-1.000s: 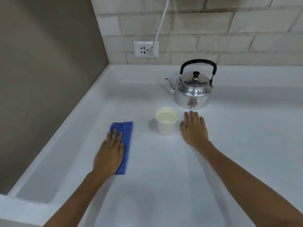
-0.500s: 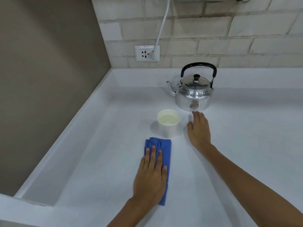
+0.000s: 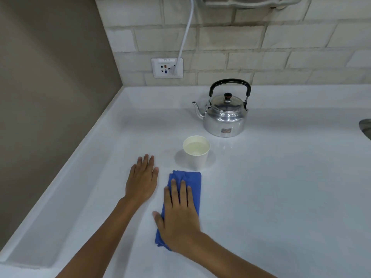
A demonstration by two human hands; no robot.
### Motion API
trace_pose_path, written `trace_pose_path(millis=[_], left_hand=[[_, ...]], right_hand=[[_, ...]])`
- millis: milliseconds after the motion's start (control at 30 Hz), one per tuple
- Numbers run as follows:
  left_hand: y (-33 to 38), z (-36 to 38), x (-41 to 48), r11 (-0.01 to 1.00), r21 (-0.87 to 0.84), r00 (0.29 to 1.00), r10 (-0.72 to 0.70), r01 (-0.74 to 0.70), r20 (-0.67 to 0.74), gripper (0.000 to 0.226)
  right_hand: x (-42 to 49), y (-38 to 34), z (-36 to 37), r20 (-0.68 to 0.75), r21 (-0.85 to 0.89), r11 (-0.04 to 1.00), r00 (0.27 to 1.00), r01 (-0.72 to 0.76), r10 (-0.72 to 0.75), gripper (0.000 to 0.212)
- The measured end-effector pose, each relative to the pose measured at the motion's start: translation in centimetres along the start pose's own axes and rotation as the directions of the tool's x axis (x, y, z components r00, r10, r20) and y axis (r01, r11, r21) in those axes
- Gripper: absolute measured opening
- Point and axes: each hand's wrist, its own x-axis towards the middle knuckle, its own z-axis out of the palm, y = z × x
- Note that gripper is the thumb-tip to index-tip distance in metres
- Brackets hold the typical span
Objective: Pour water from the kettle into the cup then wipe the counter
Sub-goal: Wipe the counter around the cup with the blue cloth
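Note:
A shiny metal kettle (image 3: 224,119) with a black handle stands upright at the back of the white counter (image 3: 281,187). In front of it, a white paper cup (image 3: 196,157) holds water. Just in front of the cup lies a folded blue cloth (image 3: 193,182). My right hand (image 3: 178,215) lies flat on the cloth's near part, palm down, pressing it to the counter. To the left of the cloth, my left hand (image 3: 142,177) rests flat on the bare counter with its fingers apart and nothing in it.
A brown wall borders the counter on the left and a brick wall on the far side. A wall socket (image 3: 167,67) has a white cable (image 3: 185,33) plugged in. A metal rim (image 3: 366,127) shows at the right edge.
The cloth passed from my left hand to my right. My left hand slid off it to the left. My right hand came back from beside the kettle onto the cloth.

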Motion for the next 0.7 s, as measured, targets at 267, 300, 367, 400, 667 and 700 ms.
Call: trace_pose_path(millis=[267, 300, 367, 400, 667, 700], left_hand=[[-0.6, 1.1, 0.1, 0.999, 0.048, 0.997, 0.023, -0.02, -0.074, 0.053], [-0.6, 1.1, 0.0, 0.999, 0.046, 0.997, 0.025, -0.021, -0.076, 0.053], [-0.5, 1.2, 0.0, 0.998, 0.053, 0.996, 0.026, -0.022, -0.082, 0.052], [-0.5, 1.2, 0.0, 0.998, 0.058, 0.996, 0.024, -0.019, -0.089, 0.052], [-0.3, 1.4, 0.1, 0.995, 0.093, 0.995, 0.029, -0.02, -0.097, 0.053], [-0.5, 1.4, 0.1, 0.996, 0.088, 0.995, 0.03, -0.022, -0.094, 0.053]], right_hand=[[-2.6, 1.8, -0.8, 0.069, -0.182, 0.981, 0.996, 0.074, -0.063, 0.06], [-3.3, 3.0, -1.7, 0.049, -0.186, 0.981, 0.997, 0.062, -0.054, 0.06], [-4.4, 5.9, -2.8, 0.026, -0.202, 0.978, 0.999, 0.049, -0.044, 0.06], [-4.6, 7.2, -3.0, 0.013, -0.225, 0.974, 1.0, 0.028, -0.025, 0.059], [-2.8, 2.9, -1.2, -0.05, -0.235, 0.969, 0.996, -0.078, 0.069, 0.052], [-3.2, 3.0, -1.1, -0.057, -0.237, 0.97, 0.998, -0.053, 0.04, 0.05]])
